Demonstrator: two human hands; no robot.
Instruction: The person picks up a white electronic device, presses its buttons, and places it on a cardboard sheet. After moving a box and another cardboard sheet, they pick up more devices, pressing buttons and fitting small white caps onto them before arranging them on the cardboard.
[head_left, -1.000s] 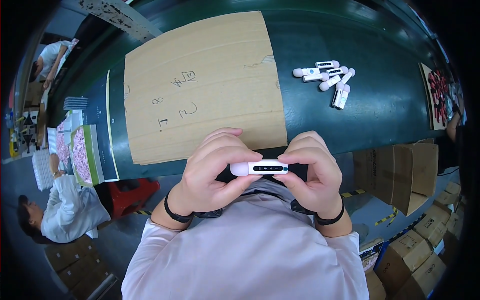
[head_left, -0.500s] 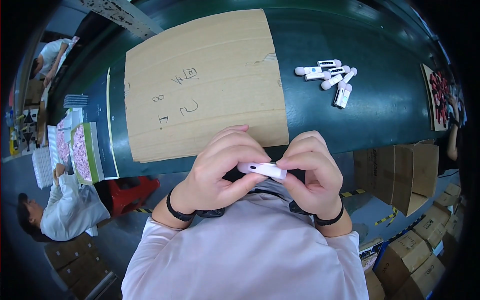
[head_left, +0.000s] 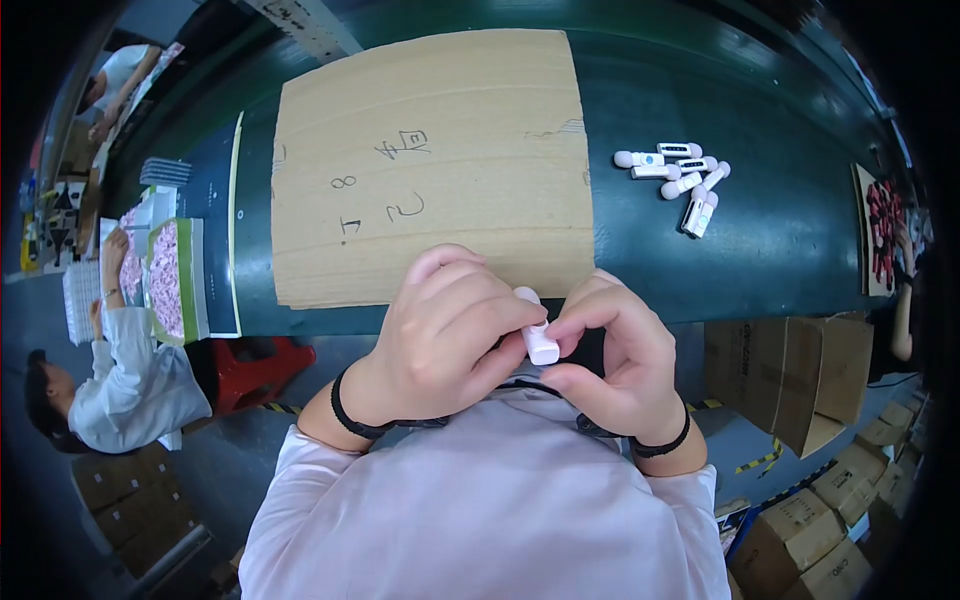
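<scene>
A small pale pink microphone (head_left: 541,348) with a rounded head is held in front of my chest, just off the near edge of the table. My left hand (head_left: 450,335) is closed, with thumb and forefinger pinching its left side. From the other side, my right hand (head_left: 622,362) has its curled fingertips against the body. The microphone's flat end faces me, and my left fingers partly cover the rest. Beyond my hands lies a flat cardboard sheet (head_left: 440,150) with handwritten marks. To its right, several similar microphones (head_left: 684,182) sit in a loose cluster.
The dark green table (head_left: 730,265) spans the scene. At left, a person in white (head_left: 140,365) works beside a green-edged box of pink pieces (head_left: 166,280) and a red stool (head_left: 255,372). An open carton (head_left: 790,375) and stacked boxes (head_left: 800,540) stand right. A tray of red-and-black pieces (head_left: 880,235) is far right.
The microphone has turned from lying crosswise, its side port showing, to pointing its flat end toward me. My left fingers now cover more of it. The person at left has reached an arm forward.
</scene>
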